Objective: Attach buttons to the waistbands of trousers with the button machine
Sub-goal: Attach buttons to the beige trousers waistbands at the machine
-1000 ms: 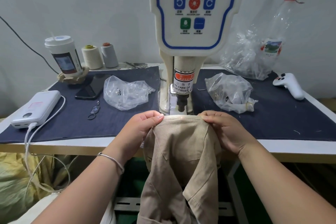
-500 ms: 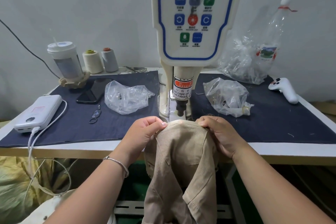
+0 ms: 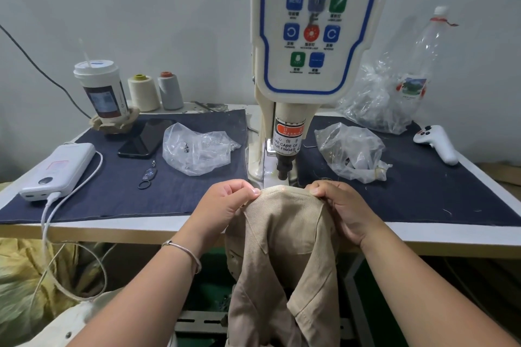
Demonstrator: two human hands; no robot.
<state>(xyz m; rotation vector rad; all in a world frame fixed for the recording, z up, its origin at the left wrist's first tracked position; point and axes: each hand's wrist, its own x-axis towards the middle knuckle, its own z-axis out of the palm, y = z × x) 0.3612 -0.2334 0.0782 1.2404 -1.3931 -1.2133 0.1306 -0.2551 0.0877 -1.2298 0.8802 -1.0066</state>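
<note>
The positioning step is judged to be in hand: the waistband of the beige trousers is held stretched just in front of and below the punch of the button machine, at the front edge of the table, while the rest of the garment hangs down below the table. The band's left end is pinched between thumb and curled fingers of the left hand; its right end is gripped by the curled fingers of the right hand. A small light spot is seen on the fabric between the hands. Whether a button is already loaded cannot be told. Next, the marked spot would need to be slid squarely under the punch, the fabric kept flat and taut, and the fingers kept clear of the head, as its warning label demands.
</note>
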